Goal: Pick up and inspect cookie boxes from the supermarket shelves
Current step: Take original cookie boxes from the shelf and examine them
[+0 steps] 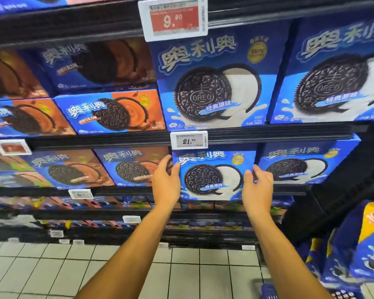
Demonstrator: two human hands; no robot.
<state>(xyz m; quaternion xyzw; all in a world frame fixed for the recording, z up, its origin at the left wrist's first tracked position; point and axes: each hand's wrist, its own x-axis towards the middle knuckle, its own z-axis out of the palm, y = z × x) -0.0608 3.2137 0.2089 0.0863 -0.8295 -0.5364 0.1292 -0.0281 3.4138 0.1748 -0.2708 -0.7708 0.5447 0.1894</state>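
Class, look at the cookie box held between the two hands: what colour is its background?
Blue, with a white milk splash at the bottom of the cookie box; the head view shows it clearly.

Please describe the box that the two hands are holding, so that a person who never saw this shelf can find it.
Find the white price tag reading 21.80 on the shelf edge. Directly below it stands a blue Oreo box, held by the left hand and right hand. Its cookie shows white cream; the boxes to its left show brown cream.

10 cookie boxes [214, 175], 5 price tags [189, 140]
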